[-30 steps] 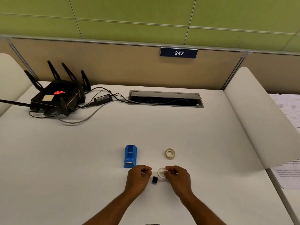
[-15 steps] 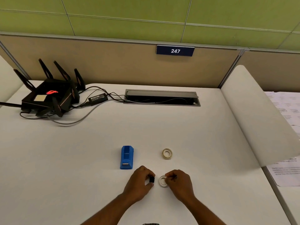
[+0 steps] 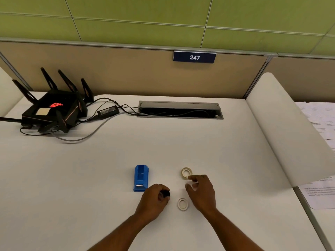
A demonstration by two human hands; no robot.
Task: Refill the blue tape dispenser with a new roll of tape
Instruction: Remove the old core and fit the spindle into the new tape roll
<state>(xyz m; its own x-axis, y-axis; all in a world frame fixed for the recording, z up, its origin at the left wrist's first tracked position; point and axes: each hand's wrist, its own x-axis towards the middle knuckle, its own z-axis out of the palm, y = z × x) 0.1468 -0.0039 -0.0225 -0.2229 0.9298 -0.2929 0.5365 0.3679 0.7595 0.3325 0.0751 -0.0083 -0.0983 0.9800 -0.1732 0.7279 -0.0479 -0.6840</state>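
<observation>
The blue tape dispenser [image 3: 141,178] stands on the white desk, its roll bay empty. Just right of it my left hand [image 3: 155,200] is closed around a small black spool core [image 3: 165,193]. A thin white ring, the spent tape core [image 3: 183,204], lies flat on the desk between my hands. The new tape roll [image 3: 186,172], yellowish, lies flat farther back. My right hand [image 3: 201,191] hovers with fingers apart, its fingertips at the near edge of that roll and holding nothing.
A black router [image 3: 52,109] with antennas, a power brick [image 3: 108,111] and cables sit at the back left. An open cable tray [image 3: 180,110] is set into the desk at the back. A white curved divider [image 3: 282,131] bounds the right side, with papers [image 3: 319,120] beyond.
My right hand let go of the white ring, left it on the desk and moved back toward the new roll. My left hand picked up the black core.
</observation>
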